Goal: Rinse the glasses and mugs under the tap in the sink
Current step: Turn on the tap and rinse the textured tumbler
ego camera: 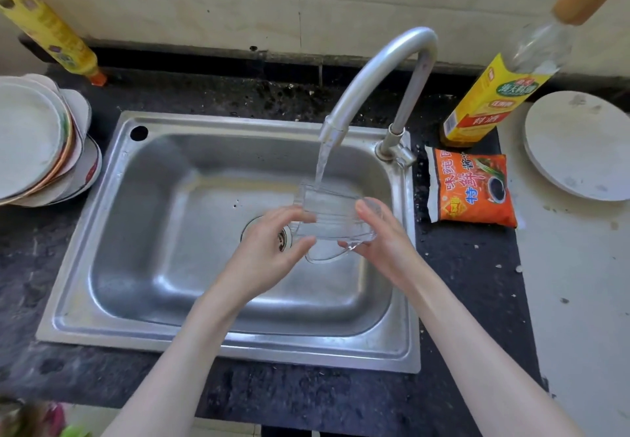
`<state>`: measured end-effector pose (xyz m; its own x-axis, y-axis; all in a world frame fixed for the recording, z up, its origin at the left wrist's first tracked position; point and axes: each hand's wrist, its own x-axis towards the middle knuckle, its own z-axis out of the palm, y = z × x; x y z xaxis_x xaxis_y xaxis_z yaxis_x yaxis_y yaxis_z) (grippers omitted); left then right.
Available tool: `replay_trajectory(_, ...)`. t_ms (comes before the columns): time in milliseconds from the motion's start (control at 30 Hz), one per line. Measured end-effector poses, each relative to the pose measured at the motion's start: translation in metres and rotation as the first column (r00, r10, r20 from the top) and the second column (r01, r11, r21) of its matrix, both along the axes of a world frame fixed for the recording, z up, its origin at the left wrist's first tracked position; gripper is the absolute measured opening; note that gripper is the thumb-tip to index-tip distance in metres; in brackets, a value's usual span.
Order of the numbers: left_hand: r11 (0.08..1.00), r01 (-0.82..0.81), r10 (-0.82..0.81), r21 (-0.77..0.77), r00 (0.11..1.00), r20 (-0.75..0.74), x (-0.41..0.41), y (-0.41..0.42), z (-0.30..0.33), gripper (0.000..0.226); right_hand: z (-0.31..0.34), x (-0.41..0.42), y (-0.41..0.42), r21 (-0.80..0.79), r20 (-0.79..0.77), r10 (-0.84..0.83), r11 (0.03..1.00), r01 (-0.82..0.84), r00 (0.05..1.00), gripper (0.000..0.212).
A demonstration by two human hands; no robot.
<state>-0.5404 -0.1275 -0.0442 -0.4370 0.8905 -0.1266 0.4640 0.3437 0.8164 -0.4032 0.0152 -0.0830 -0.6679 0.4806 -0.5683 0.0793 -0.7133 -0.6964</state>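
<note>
Clear glass (pixel 332 213): held on its side over the sink (pixel 102 232), above the drain (pixel 283 237), mouth tipped toward the stream (pixel 322 164) falling from the tap (pixel 385 72); probably angled so to let water run in and spill out again.

Left hand (pixel 272 252): thumb and fingers curled round the glass's near-left side, steadying it.

Right hand (pixel 381 235): cupped round the glass's right end, fingers partly seen through the wall; exact hold at that end hard to make out.

Sink basin: bare steel on all sides of the hands, most of it to the left and toward the viewer; tap spout close overhead, right rim just beside the right hand.

Plate stack (pixel 41 140): on the dark counter left of the sink, near its rim.

Single plate (pixel 579 143): far right, well apart.

Orange sachet (pixel 472 187) and yellow-labelled bottle (pixel 487 102): just right of the tap base; little spare room there for setting anything down.

No mugs or other glasses in view.
</note>
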Motion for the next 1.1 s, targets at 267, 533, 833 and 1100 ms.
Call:
replay_trajectory(267, 0.980, 0.173, -0.156, -0.094, 0.974, 0.166, 0.000, 0.019, -0.001, 0.063, 0.011, -0.005, 0.013, -0.150, 0.156, 0.275, 0.956, -0.252, 0.949, 0.063)
replay_trajectory(533, 0.990, 0.104, -0.017, -0.099, 0.770, 0.638, 0.016, 0.028, 0.014, 0.056, 0.027, -0.017, 0.018, -0.033, 0.217, 0.248, 0.968, -0.247, 0.944, 0.036)
replay_trajectory(833, 0.981, -0.174, 0.178, -0.082, 0.655, 0.734, 0.010, 0.029, 0.010, 0.013, 0.025, -0.011, 0.009, 0.223, 0.205, 0.244, 0.931, -0.288, 0.948, 0.052)
replay_trajectory(1100, 0.976, 0.214, -0.208, -0.050, 0.973, 0.097, -0.001, 0.028, -0.009, 0.027, 0.034, -0.016, 0.026, -0.122, 0.295, 0.338, 0.941, -0.315, 0.894, 0.048)
